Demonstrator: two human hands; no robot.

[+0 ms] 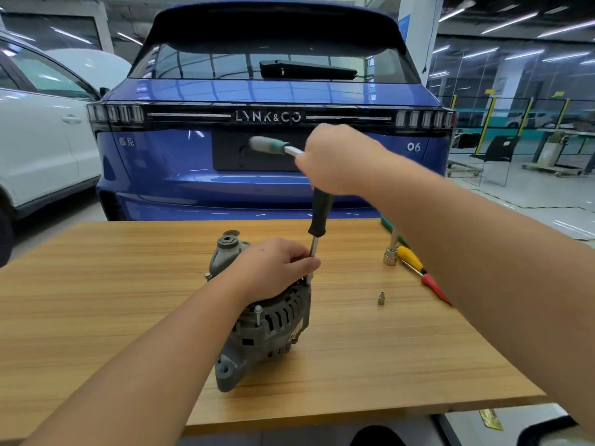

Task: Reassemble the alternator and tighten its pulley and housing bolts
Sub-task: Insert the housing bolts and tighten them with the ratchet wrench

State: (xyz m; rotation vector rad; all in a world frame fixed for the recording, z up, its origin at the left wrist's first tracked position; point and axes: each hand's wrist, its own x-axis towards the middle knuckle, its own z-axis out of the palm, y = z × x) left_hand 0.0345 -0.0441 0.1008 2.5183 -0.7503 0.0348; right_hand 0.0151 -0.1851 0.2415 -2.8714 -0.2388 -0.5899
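tightening a housing bolt: t-handle (pixel 317 201) is gripped at the top by right hand (pixel 335 159), shaft pinched by left hand (pixel 277 265) atop alternator (pixel 267 320), mid-table (pixel 96 300). shaft should be kept vertical, socket fully seated.

Two bare forearms reach into the head view from the lower edge, one on each side. No sleeve, cuff, glove, watch, ring or strap shows on either arm from the frame's edge to the fingers. The left hand (pixel 277 265) and the right hand (pixel 341 159) are both uncovered, with short, plain fingernails where any can be seen. The right hand is slightly blurred, so finer detail there cannot be made out.
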